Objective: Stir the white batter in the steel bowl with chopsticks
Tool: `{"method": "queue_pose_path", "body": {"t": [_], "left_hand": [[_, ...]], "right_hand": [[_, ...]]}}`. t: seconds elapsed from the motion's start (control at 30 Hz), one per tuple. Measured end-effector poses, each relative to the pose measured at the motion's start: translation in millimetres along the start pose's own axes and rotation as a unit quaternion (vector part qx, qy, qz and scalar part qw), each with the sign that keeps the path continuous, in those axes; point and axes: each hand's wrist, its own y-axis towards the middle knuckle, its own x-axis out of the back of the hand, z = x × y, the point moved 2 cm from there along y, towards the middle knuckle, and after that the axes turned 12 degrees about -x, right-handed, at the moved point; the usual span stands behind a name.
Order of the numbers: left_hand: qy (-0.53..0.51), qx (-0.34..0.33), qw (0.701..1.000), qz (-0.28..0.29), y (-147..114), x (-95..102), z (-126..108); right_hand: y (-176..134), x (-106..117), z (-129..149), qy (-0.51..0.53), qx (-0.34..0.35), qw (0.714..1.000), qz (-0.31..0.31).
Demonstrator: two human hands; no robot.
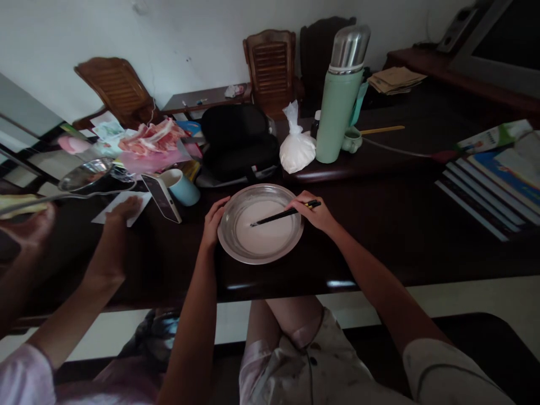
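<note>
In the head view, a round metal bowl (261,192) sits on the dark tabletop (371,214) near its front edge, directly before the person, with a smooth pale mixture (270,232) in the bottom. The right hand (314,211) has its grip closed on black chopsticks (280,216), which slant down to the left over the right rim, their tips at the mixture's surface. The left hand (213,222) touches the bowl's left side, fingers along the outside; whether its grip is closed on the rim cannot be told. Just left stands a tilted phone (162,198) beside a light-blue cup (185,188). Further left, a co-worker's hand (126,208) lies on white paper (103,211), and raw-looking meat (154,138) is piled behind it on pink plastic (145,163). Behind the bowl are a black bag (238,140), a knotted clear bag of white powder (297,153) and, just beside that, an upright green thermos (340,115) with a small green cup (351,140) at its right. Stacked books (485,194) lie well apart at the far right.
</note>
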Motion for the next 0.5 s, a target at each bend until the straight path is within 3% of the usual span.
{"method": "queue_pose_path", "body": {"t": [0.13, 0.23, 0.37, 0.5], "left_hand": [[0.002, -0.007, 1.000, -0.002, 0, -1.6, -5], [0.002, -0.004, 1.000, -0.002, 0, -1.9, -6], [0.004, -0.002, 1.000, 0.002, 0, -0.8, -4], [-0.002, -0.006, 1.000, 0.005, 0, -0.1, -1]], "right_hand": [[2, 12, -6, -0.018, -0.007, 0.996, -0.086], [3, 23, -9, 0.056, -0.038, 0.990, -0.125], [3, 23, -7, 0.150, -0.082, 0.983, -0.065], [1, 8, 0, 0.088, -0.055, 0.995, -0.011]]}}
